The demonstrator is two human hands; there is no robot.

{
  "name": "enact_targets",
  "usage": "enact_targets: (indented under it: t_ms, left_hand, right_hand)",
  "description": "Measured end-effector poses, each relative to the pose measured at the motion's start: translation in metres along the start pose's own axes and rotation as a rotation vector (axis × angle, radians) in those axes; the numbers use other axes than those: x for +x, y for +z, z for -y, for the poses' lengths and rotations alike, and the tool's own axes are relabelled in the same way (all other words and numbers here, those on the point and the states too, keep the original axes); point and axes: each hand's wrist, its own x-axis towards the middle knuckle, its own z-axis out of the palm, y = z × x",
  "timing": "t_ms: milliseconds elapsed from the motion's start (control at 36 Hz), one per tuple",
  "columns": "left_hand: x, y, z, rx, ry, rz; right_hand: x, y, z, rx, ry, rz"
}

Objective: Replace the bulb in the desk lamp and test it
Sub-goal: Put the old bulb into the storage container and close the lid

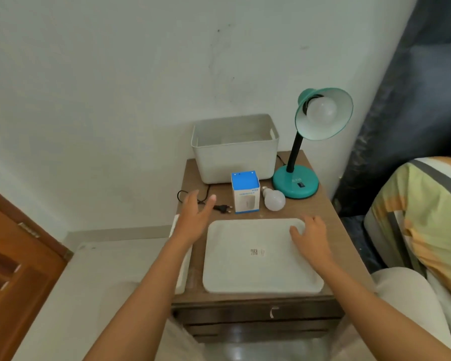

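Observation:
A teal desk lamp (296, 182) stands at the back right of a small wooden bedside table (326, 212), its shade tilted toward me with a white bulb (322, 110) screwed into it. A loose white bulb (274, 199) lies on the table beside the lamp base. The lamp's black plug (223, 208) lies unplugged on the table at the left. My left hand (194, 217) hovers open just left of the plug, holding nothing. My right hand (311, 237) rests with spread fingers on the far right corner of a white tray (245, 272).
A white plastic bin (235, 152) stands at the back against the wall. A small blue and white box (245, 192) stands between the plug and the loose bulb. A bed with a striped pillow (422, 217) is at right, a wooden door (16, 261) at left.

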Motion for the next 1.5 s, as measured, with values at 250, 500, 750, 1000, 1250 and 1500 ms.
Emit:
enact_targets:
  t_ms: [250, 500, 750, 1000, 1250, 1500]
  left_hand:
    - [0.123, -0.024, -0.05, 0.013, 0.058, -0.116]
    - [0.173, -0.006, -0.046, -0.045, -0.003, -0.059]
    - [0.177, 0.0, -0.042, -0.079, 0.026, -0.119]
    - [0.177, -0.001, -0.043, -0.096, 0.019, -0.118]
    - [0.182, 0.002, -0.037, -0.15, 0.013, -0.157]
    - [0.185, 0.01, -0.026, -0.192, 0.009, -0.223]
  right_hand:
    - [0.087, 0.015, 0.052, -0.021, -0.069, 0.033]
    - [0.109, 0.047, 0.046, -0.094, 0.006, 0.062]
    - [0.107, 0.027, 0.056, 0.085, -0.087, -0.09]
    - [0.122, -0.018, 0.14, 0.234, -0.429, -0.202]
    - [0.219, -0.01, 0.182, 0.063, -0.244, 0.054]
    - [0.271, 0.016, 0.191, -0.194, -0.288, 0.263]
